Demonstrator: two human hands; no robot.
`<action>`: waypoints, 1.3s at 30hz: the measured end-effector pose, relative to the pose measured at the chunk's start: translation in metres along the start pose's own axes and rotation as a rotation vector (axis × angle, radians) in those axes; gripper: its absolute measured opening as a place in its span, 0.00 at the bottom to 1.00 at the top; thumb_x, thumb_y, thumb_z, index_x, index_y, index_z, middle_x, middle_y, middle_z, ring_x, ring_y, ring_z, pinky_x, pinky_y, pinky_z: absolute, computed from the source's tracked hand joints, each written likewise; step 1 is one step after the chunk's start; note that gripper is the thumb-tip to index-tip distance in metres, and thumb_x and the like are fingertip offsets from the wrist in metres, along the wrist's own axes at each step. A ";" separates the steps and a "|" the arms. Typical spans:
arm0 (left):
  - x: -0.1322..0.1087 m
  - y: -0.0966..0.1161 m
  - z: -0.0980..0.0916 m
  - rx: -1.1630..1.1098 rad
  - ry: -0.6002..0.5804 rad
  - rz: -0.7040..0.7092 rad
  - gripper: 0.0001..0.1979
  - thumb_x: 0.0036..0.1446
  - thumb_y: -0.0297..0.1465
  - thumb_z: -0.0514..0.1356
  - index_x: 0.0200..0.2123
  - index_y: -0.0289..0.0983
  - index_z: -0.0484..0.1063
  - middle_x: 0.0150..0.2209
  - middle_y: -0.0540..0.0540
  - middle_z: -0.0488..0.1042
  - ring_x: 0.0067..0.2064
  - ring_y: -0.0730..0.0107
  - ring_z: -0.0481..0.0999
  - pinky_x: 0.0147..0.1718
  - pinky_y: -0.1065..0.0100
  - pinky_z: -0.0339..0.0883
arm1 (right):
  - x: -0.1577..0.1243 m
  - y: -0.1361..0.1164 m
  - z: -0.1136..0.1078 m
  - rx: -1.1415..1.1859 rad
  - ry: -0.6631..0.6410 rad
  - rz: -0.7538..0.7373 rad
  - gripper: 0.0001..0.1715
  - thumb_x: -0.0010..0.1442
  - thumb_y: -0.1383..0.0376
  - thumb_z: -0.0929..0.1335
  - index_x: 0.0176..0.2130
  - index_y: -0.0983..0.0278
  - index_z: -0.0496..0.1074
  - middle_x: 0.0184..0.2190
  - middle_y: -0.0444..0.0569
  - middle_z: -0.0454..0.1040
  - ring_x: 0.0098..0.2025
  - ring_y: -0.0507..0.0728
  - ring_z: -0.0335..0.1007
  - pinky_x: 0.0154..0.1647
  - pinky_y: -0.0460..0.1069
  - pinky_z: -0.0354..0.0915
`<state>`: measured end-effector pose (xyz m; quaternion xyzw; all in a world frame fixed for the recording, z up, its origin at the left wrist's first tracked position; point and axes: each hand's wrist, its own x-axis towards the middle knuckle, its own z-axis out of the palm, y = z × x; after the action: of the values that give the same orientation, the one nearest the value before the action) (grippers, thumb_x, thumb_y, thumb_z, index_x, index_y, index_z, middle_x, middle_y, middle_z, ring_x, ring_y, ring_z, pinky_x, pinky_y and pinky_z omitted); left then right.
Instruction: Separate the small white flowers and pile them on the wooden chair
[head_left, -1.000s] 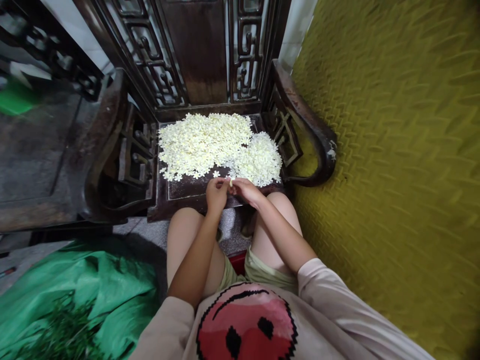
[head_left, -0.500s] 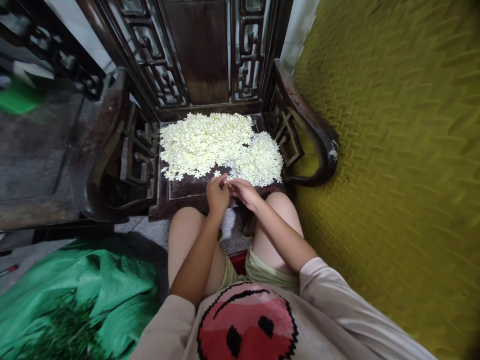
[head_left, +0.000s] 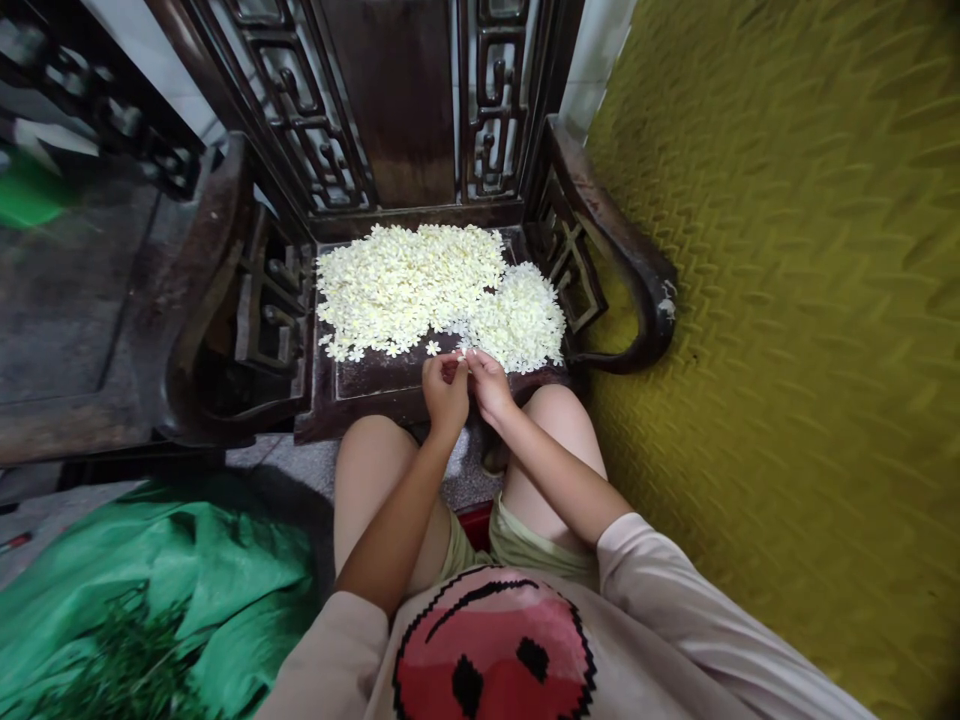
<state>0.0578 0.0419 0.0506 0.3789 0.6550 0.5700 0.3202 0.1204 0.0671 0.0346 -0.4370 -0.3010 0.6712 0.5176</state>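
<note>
Above the front edge of the dark wooden seat [head_left: 375,378], my left hand [head_left: 447,392] and my right hand [head_left: 490,385] meet at the fingertips. Both are closed in a pinch around a small white flower [head_left: 463,354], mostly covered by the fingers. One loose flower [head_left: 433,348] lies on the seat just beyond my left fingers. Behind the hands spreads a wide pile of cream-white flowers [head_left: 405,280]. A smaller, whiter heap of flowers [head_left: 521,318] adjoins it on the right, close to my right hand.
Curved armrests flank the seat: a left armrest [head_left: 199,300] and a right armrest [head_left: 651,290]. A yellow textured panel [head_left: 787,350] stands along the right. On the floor at lower left, a green sheet [head_left: 225,560] bears green stems [head_left: 127,660]. A dark wooden bench [head_left: 67,330] adjoins on the left.
My left hand has shifted slightly right, and its fingers have drawn in. The right hand has turned more upright, its fingertips now pinched against the left ones around the flower.
</note>
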 end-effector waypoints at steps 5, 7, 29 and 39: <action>0.003 -0.001 -0.006 -0.154 0.101 -0.132 0.10 0.49 0.31 0.56 0.37 0.38 0.61 0.29 0.52 0.64 0.31 0.76 0.67 0.34 0.71 0.61 | 0.008 -0.006 -0.003 -0.056 0.005 0.003 0.21 0.47 0.47 0.68 0.29 0.62 0.67 0.25 0.43 0.67 0.28 0.51 0.62 0.32 0.47 0.62; 0.008 -0.004 -0.009 -0.177 0.073 -0.253 0.10 0.49 0.31 0.54 0.37 0.38 0.60 0.28 0.52 0.64 0.28 0.77 0.66 0.32 0.71 0.61 | 0.009 -0.010 -0.004 -0.069 -0.018 0.018 0.21 0.48 0.47 0.67 0.27 0.61 0.65 0.22 0.42 0.64 0.26 0.50 0.59 0.30 0.47 0.61; 0.010 0.004 -0.007 -0.205 -0.084 -0.460 0.06 0.47 0.26 0.53 0.32 0.36 0.64 0.24 0.52 0.66 0.25 0.76 0.67 0.28 0.72 0.62 | -0.001 -0.037 -0.004 0.021 -0.205 0.285 0.23 0.55 0.45 0.61 0.27 0.62 0.62 0.19 0.40 0.57 0.19 0.48 0.53 0.26 0.46 0.59; 0.005 0.016 -0.014 -0.043 -0.184 -0.049 0.10 0.48 0.36 0.60 0.34 0.39 0.71 0.32 0.48 0.71 0.33 0.71 0.70 0.35 0.69 0.64 | -0.001 -0.032 -0.008 0.015 -0.321 0.327 0.24 0.58 0.48 0.59 0.37 0.63 0.70 0.26 0.47 0.71 0.30 0.53 0.66 0.30 0.47 0.63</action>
<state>0.0452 0.0396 0.0685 0.4068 0.6194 0.5386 0.4010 0.1411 0.0746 0.0586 -0.3634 -0.2995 0.8095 0.3506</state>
